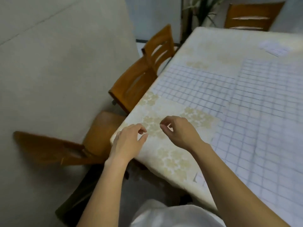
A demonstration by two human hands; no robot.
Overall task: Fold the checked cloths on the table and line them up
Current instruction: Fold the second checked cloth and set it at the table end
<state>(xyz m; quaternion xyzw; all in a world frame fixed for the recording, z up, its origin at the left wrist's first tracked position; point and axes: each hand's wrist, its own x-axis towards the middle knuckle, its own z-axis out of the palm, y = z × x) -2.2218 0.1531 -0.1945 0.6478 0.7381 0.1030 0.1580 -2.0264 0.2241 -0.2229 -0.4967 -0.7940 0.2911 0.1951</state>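
Several white cloths with blue checks lie flat on the table. One checked cloth (196,86) is spread near the left edge, another (270,82) lies to its right, and a large one (262,153) covers the near right part. A small folded checked cloth (273,48) sits at the far right. My left hand (129,140) and my right hand (178,130) hover over the table's near left corner, off the cloths. The fingers of both are loosely curled and hold nothing.
The table (172,161) has a cream covering with pale flower patches. Wooden chairs stand along its left side (139,76), at the near left (65,148) and at the far end (252,15). A plant (201,10) stands behind the far corner.
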